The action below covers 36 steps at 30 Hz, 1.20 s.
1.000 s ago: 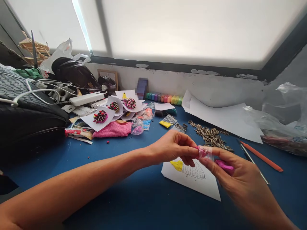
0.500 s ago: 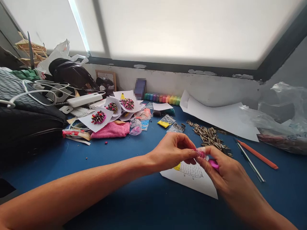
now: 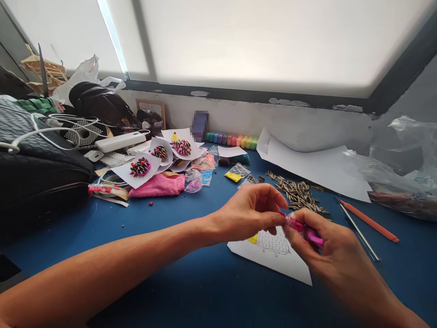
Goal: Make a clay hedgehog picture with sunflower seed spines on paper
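Note:
Between my hands is a small clear plastic bag of magenta modelling clay [image 3: 312, 237]. My right hand [image 3: 332, 248] is closed round it, fingers and thumb pressing it from both sides. My left hand [image 3: 254, 212] pinches the bag's left end between thumb and fingertips; the exact grip is partly hidden. Just under both hands lies a white paper [image 3: 280, 264] with a line drawing of an animal, its scalloped body plain and a yellow patch at its left end. Striped sunflower seeds [image 3: 298, 196] are heaped right behind the hands.
Behind my left hand lie a packet of yellow clay [image 3: 234, 176] and a pink cloth [image 3: 159, 186]. Seed-covered clay figures [image 3: 140, 167] on paper sit at the left. An orange pencil-like stick [image 3: 370, 221] and a silver pen [image 3: 360, 232] lie at the right.
Both hands have shifted slightly right. The bag of magenta clay has moved with them, and more of it shows between my right thumb and fingers. My left fingers are lifted a little more.

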{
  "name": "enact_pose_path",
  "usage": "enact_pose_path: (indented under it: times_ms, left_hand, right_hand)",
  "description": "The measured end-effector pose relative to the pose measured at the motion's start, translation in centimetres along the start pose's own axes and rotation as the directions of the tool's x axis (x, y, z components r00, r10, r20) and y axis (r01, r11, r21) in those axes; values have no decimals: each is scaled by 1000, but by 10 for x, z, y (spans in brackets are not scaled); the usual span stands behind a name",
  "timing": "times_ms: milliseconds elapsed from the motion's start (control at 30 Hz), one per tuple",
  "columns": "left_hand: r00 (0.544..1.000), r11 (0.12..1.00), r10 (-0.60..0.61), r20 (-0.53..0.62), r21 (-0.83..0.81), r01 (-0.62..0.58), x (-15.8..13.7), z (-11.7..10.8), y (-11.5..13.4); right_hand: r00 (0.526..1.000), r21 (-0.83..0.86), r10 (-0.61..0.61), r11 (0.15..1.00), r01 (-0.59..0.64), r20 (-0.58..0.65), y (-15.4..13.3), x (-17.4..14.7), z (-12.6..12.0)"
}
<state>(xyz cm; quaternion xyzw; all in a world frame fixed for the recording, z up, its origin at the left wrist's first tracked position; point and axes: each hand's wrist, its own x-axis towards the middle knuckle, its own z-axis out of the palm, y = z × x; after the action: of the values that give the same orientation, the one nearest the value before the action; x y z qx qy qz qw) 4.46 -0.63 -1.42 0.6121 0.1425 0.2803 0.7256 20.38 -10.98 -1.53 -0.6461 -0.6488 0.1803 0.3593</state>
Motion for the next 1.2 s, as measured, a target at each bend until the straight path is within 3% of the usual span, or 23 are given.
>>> enact_pose_path:
  times_ms: [167, 400, 567, 800, 867, 1033, 1200]
  left_hand:
    - [999, 998, -54, 1, 37, 54, 2, -5, 4]
    - [977, 970, -205, 55, 148, 195, 5, -18, 14]
    - [975, 976, -201, 96, 100, 191, 3, -17, 11]
    - [996, 990, -91, -6, 104, 91, 1, -8, 4]
    - [996, 986, -91, 16, 140, 88, 2, -11, 7]
    - [973, 979, -172, 152, 136, 152, 6, -28, 15]
    - [961, 965, -212, 177, 194, 177, 5, -36, 19]
  right_hand:
    - [988, 249, 151, 957, -152, 24, -5, 3, -5]
    - [957, 382, 283, 880, -284, 60, -1, 9, -7]
    - [955, 390, 296, 878, -279, 16, 2, 8, -3]
    - [967, 397, 249, 893, -211, -46, -5, 4, 5]
    - [975, 388, 222, 902, -191, -35, -6, 5, 2]
    - [960, 411, 273, 870, -272, 58, -5, 8, -3]
    - [951, 456, 309, 843, -286, 26, -4, 11, -3]
